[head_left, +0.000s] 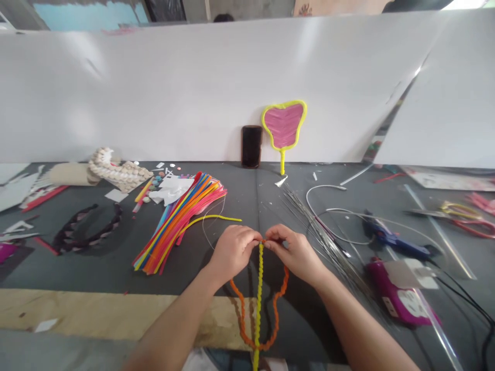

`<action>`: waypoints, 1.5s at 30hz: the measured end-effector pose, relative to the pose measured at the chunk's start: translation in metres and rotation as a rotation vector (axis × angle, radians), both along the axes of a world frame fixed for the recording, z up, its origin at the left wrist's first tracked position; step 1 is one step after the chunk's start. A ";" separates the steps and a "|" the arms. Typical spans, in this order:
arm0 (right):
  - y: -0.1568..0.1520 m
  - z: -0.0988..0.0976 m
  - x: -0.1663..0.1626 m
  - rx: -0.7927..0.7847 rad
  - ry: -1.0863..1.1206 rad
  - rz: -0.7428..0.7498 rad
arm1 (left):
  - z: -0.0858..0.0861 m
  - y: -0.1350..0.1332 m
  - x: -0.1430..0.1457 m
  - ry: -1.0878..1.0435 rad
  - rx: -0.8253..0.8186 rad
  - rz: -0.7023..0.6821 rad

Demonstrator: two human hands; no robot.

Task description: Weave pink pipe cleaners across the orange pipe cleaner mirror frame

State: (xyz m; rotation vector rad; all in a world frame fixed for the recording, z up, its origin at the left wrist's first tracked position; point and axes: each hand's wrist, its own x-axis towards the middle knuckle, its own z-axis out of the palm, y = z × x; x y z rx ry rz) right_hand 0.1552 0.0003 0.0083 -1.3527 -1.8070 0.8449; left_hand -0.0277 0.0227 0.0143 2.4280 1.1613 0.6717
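My left hand point(232, 251) and my right hand point(294, 252) meet at the middle of the table, fingers pinched together at the top of a pipe-cleaner shape. An orange twisted loop point(275, 309) hangs down from the pinch toward me. A yellow twisted stem point(259, 288) runs down its centre past the table edge. Both hands grip the joint where orange and yellow meet. A loose yellow pipe cleaner point(211, 219) curves just left of my left hand.
A fan of coloured pipe cleaners point(178, 221) lies left; thin wires point(320, 232) right. A blue glue gun point(394, 239), a purple tool point(398, 296), a phone point(251, 146) and a pink-and-yellow heart fan point(284, 126) stand by the white wall. Dark braided headbands point(87, 229) lie far left.
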 end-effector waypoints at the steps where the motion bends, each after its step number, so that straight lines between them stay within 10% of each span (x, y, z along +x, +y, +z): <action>1: 0.000 -0.001 0.000 -0.008 0.005 -0.003 | 0.000 0.000 0.000 0.005 0.002 0.001; 45: 0.007 -0.001 0.002 -0.314 0.515 -0.028 | -0.011 0.017 -0.018 -0.230 0.089 0.440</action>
